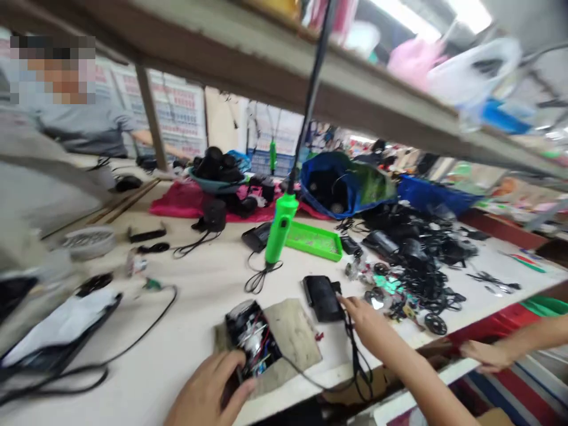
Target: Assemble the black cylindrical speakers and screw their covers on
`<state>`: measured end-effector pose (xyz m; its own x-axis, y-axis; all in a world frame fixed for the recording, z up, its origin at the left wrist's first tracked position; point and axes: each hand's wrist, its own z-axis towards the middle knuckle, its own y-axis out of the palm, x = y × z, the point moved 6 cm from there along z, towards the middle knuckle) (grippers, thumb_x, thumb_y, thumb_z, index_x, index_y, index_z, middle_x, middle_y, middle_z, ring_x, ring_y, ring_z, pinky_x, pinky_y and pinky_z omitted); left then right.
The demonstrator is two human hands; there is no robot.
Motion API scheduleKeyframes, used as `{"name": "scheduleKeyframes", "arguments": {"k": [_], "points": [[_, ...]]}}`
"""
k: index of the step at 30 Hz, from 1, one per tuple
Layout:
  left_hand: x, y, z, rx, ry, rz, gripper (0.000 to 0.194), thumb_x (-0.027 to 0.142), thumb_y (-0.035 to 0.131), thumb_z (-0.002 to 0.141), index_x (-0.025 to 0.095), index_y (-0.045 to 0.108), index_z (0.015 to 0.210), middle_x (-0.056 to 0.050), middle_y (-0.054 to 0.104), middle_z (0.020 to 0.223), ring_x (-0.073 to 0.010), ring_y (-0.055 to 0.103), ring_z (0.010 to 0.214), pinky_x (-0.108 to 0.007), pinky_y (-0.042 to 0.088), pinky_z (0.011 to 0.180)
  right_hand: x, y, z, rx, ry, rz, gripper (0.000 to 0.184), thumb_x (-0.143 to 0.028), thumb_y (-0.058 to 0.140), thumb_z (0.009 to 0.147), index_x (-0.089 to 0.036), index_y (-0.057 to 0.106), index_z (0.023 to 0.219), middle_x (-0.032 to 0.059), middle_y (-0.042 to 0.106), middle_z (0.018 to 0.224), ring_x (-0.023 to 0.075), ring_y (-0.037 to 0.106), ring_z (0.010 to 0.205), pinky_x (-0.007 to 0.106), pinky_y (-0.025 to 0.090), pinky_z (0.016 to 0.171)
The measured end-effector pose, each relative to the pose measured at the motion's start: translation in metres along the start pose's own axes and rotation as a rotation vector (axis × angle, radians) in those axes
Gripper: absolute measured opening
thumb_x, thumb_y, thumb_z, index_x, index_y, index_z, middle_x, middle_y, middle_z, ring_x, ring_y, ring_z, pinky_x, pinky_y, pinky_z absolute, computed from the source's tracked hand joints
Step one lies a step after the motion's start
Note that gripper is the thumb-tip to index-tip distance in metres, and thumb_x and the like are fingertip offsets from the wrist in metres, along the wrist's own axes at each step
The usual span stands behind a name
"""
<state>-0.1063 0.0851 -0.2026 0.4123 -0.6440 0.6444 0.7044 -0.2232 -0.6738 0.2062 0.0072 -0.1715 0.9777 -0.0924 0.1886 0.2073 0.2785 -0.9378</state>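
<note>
The left hand (208, 393) and the right hand (366, 325) are bare, with slender fingers (350, 305), and the right forearm (412, 373) is bare too (the lower edge of the view cuts it off).

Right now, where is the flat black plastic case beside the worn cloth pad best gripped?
Pinch the flat black plastic case across its long sides from above, on the right hand side: it lies flat, its cord leaving that end.

The casing (248, 337) under my left hand (208, 390) is black with red wires; the hanging tool's grip (280, 229) and the tray (314, 241) are bright green, the cloth (186, 200) magenta, the bag (337, 186) blue.
</note>
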Motion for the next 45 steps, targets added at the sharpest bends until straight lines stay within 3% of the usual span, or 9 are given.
{"name": "scheduleKeyframes", "arguments": {"k": [2, 4, 9, 12, 15, 18, 24, 38, 45], "points": [[0.009, 0.000, 0.001, -0.050, -0.038, 0.023, 0.016, 0.038, 0.052, 0.090, 0.026, 0.062, 0.094, -0.003, 0.069, 0.092, -0.0208, 0.066, 0.086, -0.031, 0.055, 0.076, 0.004, 0.008, -0.008, -0.024, -0.007, 0.059, 0.074, 0.011, 0.029, 0.062, -0.014, 0.058, 0.125, 0.0129, 0.066, 0.110, 0.0181, 0.065, 0.100, 0.030, 0.053, 0.087], [0.013, 0.001, 0.002, -0.091, -0.086, 0.026, 0.014, 0.034, 0.052, 0.091, 0.024, 0.060, 0.095, -0.004, 0.067, 0.093, -0.0224, 0.064, 0.087, -0.036, 0.054, 0.078, 0.010, 0.007, -0.013, -0.015, 0.008, 0.099, 0.062, 0.006, 0.028, 0.073, -0.011, 0.057, 0.126, 0.0166, 0.063, 0.118, 0.0222, 0.063, 0.107, 0.037, 0.051, 0.092], [0.016, 0.002, -0.001, -0.153, -0.114, 0.011, 0.011, 0.030, 0.051, 0.092, 0.022, 0.056, 0.097, -0.004, 0.063, 0.094, -0.0229, 0.060, 0.088, -0.039, 0.051, 0.077, 0.009, 0.006, -0.006, -0.004, 0.030, 0.162, 0.035, -0.030, 0.043, 0.092, -0.017, 0.058, 0.121, 0.0141, 0.069, 0.105, 0.0265, 0.067, 0.093, 0.040, 0.055, 0.080], [0.016, 0.002, -0.001, -0.151, -0.098, 0.016, 0.009, 0.029, 0.051, 0.092, 0.022, 0.056, 0.096, -0.004, 0.062, 0.092, -0.0223, 0.058, 0.086, -0.037, 0.050, 0.075, -0.001, 0.004, 0.009, 0.045, 0.092, 0.148, 0.036, -0.026, 0.039, 0.094, -0.014, 0.055, 0.124, 0.0188, 0.065, 0.114, 0.0315, 0.063, 0.102, 0.049, 0.050, 0.085], [0.016, 0.001, -0.001, -0.144, -0.080, 0.017, 0.010, 0.030, 0.052, 0.092, 0.021, 0.055, 0.096, -0.004, 0.061, 0.091, -0.0217, 0.058, 0.085, -0.036, 0.049, 0.075, -0.026, -0.007, 0.019, 0.101, 0.111, 0.173, 0.039, -0.024, 0.036, 0.095, -0.014, 0.049, 0.131, 0.0188, 0.060, 0.123, 0.0314, 0.059, 0.110, 0.051, 0.046, 0.091], [0.016, 0.002, -0.002, -0.146, -0.073, 0.018, 0.009, 0.029, 0.052, 0.092, 0.021, 0.055, 0.096, -0.003, 0.061, 0.090, -0.0214, 0.058, 0.083, -0.036, 0.049, 0.074, -0.071, -0.027, 0.016, 0.097, 0.035, 0.364, 0.032, -0.030, 0.040, 0.097, -0.021, 0.053, 0.124, 0.0104, 0.065, 0.112, 0.0236, 0.061, 0.103, 0.039, 0.050, 0.087], [0.016, 0.002, 0.000, -0.144, -0.092, 0.002, 0.008, 0.027, 0.051, 0.092, 0.023, 0.055, 0.098, -0.003, 0.062, 0.093, -0.0219, 0.058, 0.087, -0.037, 0.049, 0.076, -0.134, -0.051, -0.001, 0.011, 0.006, 0.581, 0.025, -0.038, 0.046, 0.096, -0.025, 0.060, 0.111, 0.0065, 0.068, 0.099, 0.0228, 0.065, 0.090, 0.037, 0.053, 0.078], [0.015, -0.001, 0.000, -0.128, -0.084, -0.006, 0.017, 0.028, 0.041, 0.096, 0.023, 0.056, 0.102, -0.005, 0.065, 0.097, -0.0222, 0.062, 0.091, -0.038, 0.051, 0.079, -0.149, -0.048, -0.008, 0.008, 0.005, 0.589, 0.025, -0.023, 0.040, 0.098, -0.022, 0.064, 0.104, 0.0034, 0.071, 0.086, 0.0192, 0.067, 0.078, 0.032, 0.054, 0.072], [0.010, -0.002, -0.001, -0.070, -0.157, 0.012, 0.023, 0.034, 0.045, 0.094, 0.024, 0.056, 0.112, -0.005, 0.067, 0.097, -0.0225, 0.064, 0.089, -0.037, 0.054, 0.077, -0.146, -0.044, -0.010, -0.021, 0.022, 0.565, 0.026, -0.027, 0.040, 0.097, -0.024, 0.062, 0.111, 0.0042, 0.071, 0.088, 0.0200, 0.068, 0.076, 0.032, 0.054, 0.069]]}}
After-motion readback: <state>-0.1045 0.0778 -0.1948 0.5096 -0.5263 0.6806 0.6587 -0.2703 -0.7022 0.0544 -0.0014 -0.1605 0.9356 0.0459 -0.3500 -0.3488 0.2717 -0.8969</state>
